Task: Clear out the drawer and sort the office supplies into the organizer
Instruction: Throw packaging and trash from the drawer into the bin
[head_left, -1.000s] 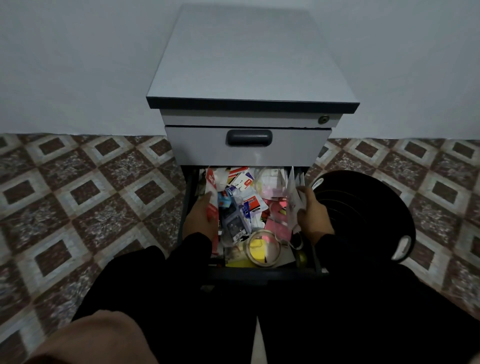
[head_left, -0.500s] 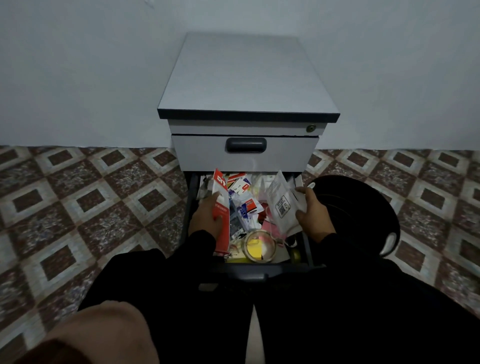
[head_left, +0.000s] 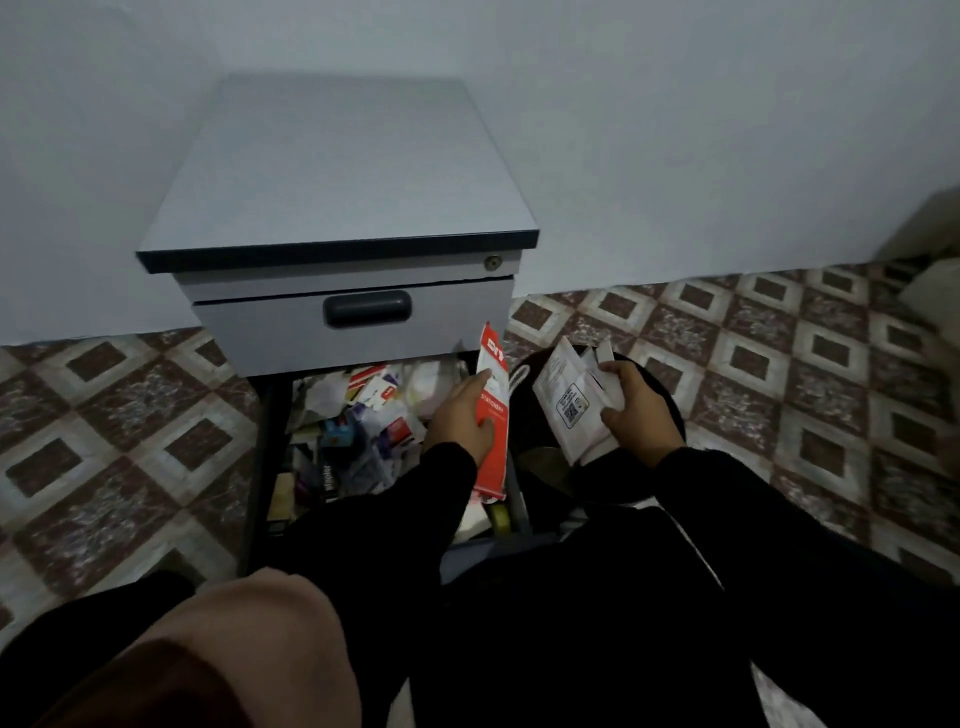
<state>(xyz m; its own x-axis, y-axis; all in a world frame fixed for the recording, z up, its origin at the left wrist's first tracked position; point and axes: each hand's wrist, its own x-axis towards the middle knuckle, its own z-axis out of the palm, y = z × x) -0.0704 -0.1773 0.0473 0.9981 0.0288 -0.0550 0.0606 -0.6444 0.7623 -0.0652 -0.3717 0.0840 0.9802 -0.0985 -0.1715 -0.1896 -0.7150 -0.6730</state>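
Note:
The open lower drawer (head_left: 258, 457) of a grey cabinet (head_left: 337, 171) is full of mixed office supplies (head_left: 363, 415), packets and small boxes. My left hand (head_left: 460, 418) grips a long red and white stationery packet (head_left: 493, 410), held upright over the drawer's right side. My right hand (head_left: 631, 408) holds a bundle of white paper packets (head_left: 569, 400) with a printed code label, above a round black container (head_left: 665, 395) that stands to the right of the drawer. The container's inside is mostly hidden by my hand and the packets.
The upper drawer (head_left: 358, 317) with a dark handle is closed. Patterned floor tiles (head_left: 130, 415) lie on both sides of the cabinet. A white wall (head_left: 727, 130) is behind. My dark sleeves and knees fill the lower view. Something pale sits at the far right edge (head_left: 935, 291).
Both hands lifted their packets out of the drawer and moved right. The right hand with the white packets is now over the black container. The view shifted to the right.

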